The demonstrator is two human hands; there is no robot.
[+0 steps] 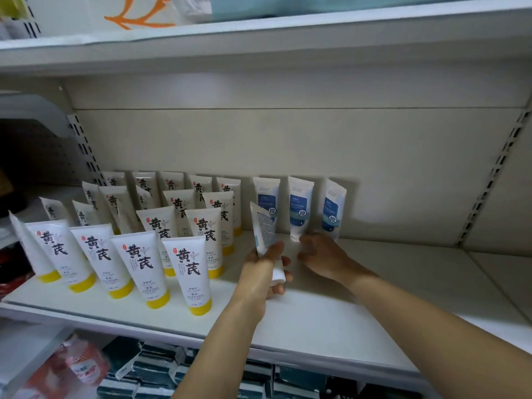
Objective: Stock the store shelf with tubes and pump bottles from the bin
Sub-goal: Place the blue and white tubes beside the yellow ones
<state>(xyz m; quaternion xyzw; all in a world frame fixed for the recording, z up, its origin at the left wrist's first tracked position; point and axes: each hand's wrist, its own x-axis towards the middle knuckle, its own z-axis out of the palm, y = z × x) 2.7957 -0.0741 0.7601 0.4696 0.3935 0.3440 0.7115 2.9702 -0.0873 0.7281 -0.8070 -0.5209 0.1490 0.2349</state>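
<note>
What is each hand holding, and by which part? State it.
Left hand grips a blue-label tube near its white cap end. Right hand holds nothing.

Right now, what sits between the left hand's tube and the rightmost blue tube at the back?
In the head view, the middle blue tube stands between the held tube and the rightmost blue tube, with the right hand below it.

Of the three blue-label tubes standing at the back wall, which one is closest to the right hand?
The middle blue-label tube: the right hand reaches just below its white cap. The other two stand farther off to either side.
</note>
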